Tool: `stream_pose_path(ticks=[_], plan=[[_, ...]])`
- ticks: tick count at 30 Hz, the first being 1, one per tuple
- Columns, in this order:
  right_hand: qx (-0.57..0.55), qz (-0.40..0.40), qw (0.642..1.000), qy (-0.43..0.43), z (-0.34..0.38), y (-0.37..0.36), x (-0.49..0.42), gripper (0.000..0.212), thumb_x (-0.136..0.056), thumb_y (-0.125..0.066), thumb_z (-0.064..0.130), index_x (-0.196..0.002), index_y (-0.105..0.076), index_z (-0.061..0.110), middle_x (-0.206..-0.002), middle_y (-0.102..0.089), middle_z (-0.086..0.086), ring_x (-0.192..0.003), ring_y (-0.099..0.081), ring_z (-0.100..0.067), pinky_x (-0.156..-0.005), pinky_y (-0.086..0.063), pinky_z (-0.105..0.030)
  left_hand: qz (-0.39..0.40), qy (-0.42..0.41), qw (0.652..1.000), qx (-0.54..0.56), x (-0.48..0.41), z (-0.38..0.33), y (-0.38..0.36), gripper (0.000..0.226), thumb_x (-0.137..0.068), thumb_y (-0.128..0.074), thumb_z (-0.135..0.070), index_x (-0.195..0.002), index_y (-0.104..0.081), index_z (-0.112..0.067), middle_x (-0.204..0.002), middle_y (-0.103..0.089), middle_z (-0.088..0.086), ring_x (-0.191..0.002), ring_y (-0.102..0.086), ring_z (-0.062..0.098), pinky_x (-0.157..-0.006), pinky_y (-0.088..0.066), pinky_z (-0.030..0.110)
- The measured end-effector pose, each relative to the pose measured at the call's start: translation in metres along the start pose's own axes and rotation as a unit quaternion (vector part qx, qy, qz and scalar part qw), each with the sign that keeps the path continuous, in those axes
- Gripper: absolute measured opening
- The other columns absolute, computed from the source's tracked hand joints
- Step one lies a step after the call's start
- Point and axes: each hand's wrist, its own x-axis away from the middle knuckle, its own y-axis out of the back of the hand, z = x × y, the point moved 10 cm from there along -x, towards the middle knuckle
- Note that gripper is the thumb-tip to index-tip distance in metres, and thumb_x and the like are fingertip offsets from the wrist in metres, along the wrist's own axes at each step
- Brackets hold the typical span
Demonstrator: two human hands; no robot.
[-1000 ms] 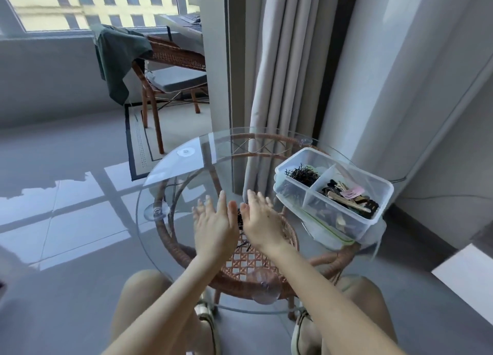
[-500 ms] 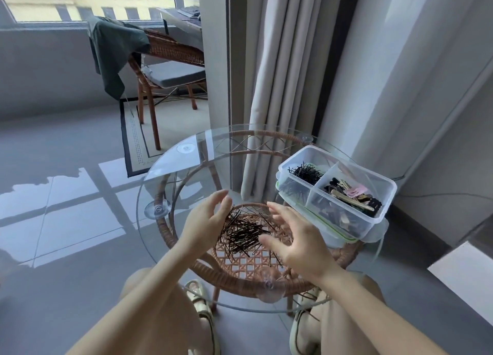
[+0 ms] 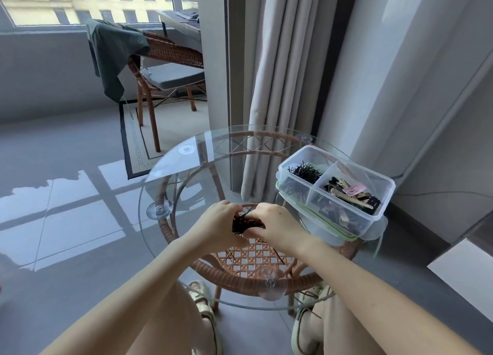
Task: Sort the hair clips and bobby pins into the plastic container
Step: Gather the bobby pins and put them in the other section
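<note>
Both forearms are reached in from the near edge of the round glass table (image 3: 170, 168), bare, converging at its middle. The left hand (image 3: 217, 228) is curled, fingers closed around the left end of a bundle of black pins (image 3: 244, 225); the right hand (image 3: 277, 228) is set knuckles-up, fingers bent and pressed onto the bundle's right end — thumb tucked under it. The bundle is gripped between the two hands, which nearly touch above it. Whether it is lifted off the glass or resting on it cannot be told.

A few stray pins (image 3: 230, 254) are seen on the glass just behind the hands, toward the near edge.

At the right edge of the table a clear plastic container (image 3: 373, 217) is set, lid off, divided by a wall. In its left compartment a heap of pins (image 3: 306, 172) is held; in its right compartment mixed clips (image 3: 352, 196) — black, metal, one pink — are piled. The container is stacked on a green-rimmed lid (image 3: 328, 225), overhanging the table edge slightly. Container and hands are apart.

Under the glass a wicker frame (image 3: 240, 280) with a woven shelf is visible.
</note>
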Motion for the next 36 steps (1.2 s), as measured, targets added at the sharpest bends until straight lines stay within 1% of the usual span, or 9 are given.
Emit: stream_pose_path(ticks=[2,5,10,16,22,24,28,31,36], plan=[[0.018,-0.015,1.0,0.017,0.0,0.002,0.001,0.024,-0.089,-0.057,0.025,-0.107,-0.068,0.013,-0.1,-0.063,-0.01,-0.095,-0.057,-0.023,-0.075,-0.034,-0.023,-0.021,0.001,1.0,0.012,0.0,0.004,0.005,0.045,-0.067,-0.075,-0.029,-0.108,-0.062,-0.016,-0.103,-0.062,0.002,-0.095,-0.057,0.019,-0.082,-0.05,0.032],[0.034,-0.034,0.998,0.032,-0.002,0.004,0.003,0.022,-0.092,-0.053,0.02,-0.1,-0.068,0.007,-0.097,-0.064,-0.011,-0.093,-0.058,-0.025,-0.083,-0.045,-0.033,-0.044,0.019,0.998,0.052,0.006,0.014,0.008,0.051,-0.065,-0.077,-0.029,-0.113,-0.06,-0.019,-0.106,-0.06,0.0,-0.096,-0.057,0.018,-0.084,-0.049,0.03],[-0.024,-0.062,0.998,0.018,-0.003,0.025,0.006,0.019,-0.089,-0.058,0.019,-0.089,-0.07,0.005,-0.086,-0.064,-0.01,-0.079,-0.055,-0.021,-0.073,-0.042,-0.03,-0.042,0.039,0.994,0.09,0.011,0.022,0.008,0.062,-0.066,-0.078,-0.028,-0.122,-0.056,-0.016,-0.112,-0.056,0.001,-0.103,-0.055,0.019,-0.093,-0.047,0.034],[-0.077,-0.093,0.993,-0.004,-0.002,0.069,0.011,0.018,-0.085,-0.064,0.018,-0.088,-0.071,0.001,-0.085,-0.069,-0.013,-0.081,-0.061,-0.025,-0.078,-0.049,-0.04,-0.007,0.025,0.999,0.041,0.004,0.016,0.008,0.056,-0.07,-0.074,-0.04,-0.119,-0.059,-0.018,-0.112,-0.059,0.003,-0.101,-0.056,0.021,-0.09,-0.05,0.036],[-0.158,-0.106,0.98,-0.058,-0.03,0.127,0.006,0.018,-0.084,-0.066,0.017,-0.085,-0.07,-0.001,-0.077,-0.067,-0.018,-0.067,-0.054,-0.019,-0.068,-0.045,-0.038,0.037,0.002,0.999,-0.004,-0.007,0.01,0.003,0.063,-0.071,-0.069,-0.052,-0.123,-0.057,-0.018,-0.116,-0.058,0.002,-0.102,-0.055,0.018,-0.09,-0.05,0.03],[-0.126,-0.101,0.984,-0.073,-0.045,0.149,0.0,0.019,-0.083,-0.067,0.019,-0.085,-0.07,0.0,-0.074,-0.066,-0.017,-0.065,-0.051,-0.016,-0.066,-0.045,-0.035,0.042,-0.008,0.999,-0.025,-0.008,0.004,0.001,0.061,-0.069,-0.067,-0.056,-0.117,-0.06,-0.019,-0.112,-0.057,0.001,-0.098,-0.055,0.017,-0.088,-0.051,0.031],[0.063,0.053,0.991,-0.104,-0.062,0.163,-0.023,0.022,-0.081,-0.067,0.017,-0.06,-0.063,0.012,-0.051,-0.049,0.001,-0.044,-0.037,-0.007,-0.045,-0.031,-0.015,0.037,-0.011,0.999,-0.035,-0.011,0.0,-0.001,0.056,-0.069,-0.066,-0.056,-0.109,-0.062,-0.018,-0.108,-0.057,-0.001,-0.094,-0.056,0.016,-0.085,-0.053,0.032],[0.139,0.173,0.964,-0.146,-0.081,0.147,-0.043,0.037,-0.081,-0.065,0.017,-0.047,-0.051,0.012,-0.047,-0.046,-0.001,-0.043,-0.038,-0.013,-0.051,-0.035,-0.023,0.035,-0.003,0.998,-0.052,-0.012,0.004,-0.002,0.056,-0.068,-0.07,-0.05,-0.113,-0.061,-0.018,-0.11,-0.056,0.0,-0.096,-0.055,0.017,-0.087,-0.052,0.032],[0.159,0.251,0.933,-0.203,-0.104,0.116,-0.065,0.026,-0.081,-0.068,0.017,-0.06,-0.062,0.004,-0.049,-0.053,-0.003,-0.042,-0.043,-0.014,-0.051,-0.042,-0.023,0.037,0.006,0.997,-0.064,-0.016,0.008,-0.002,0.042,-0.07,-0.071,-0.038,-0.105,-0.065,-0.015,-0.105,-0.059,0.001,-0.092,-0.057,0.018,-0.084,-0.053,0.031]])
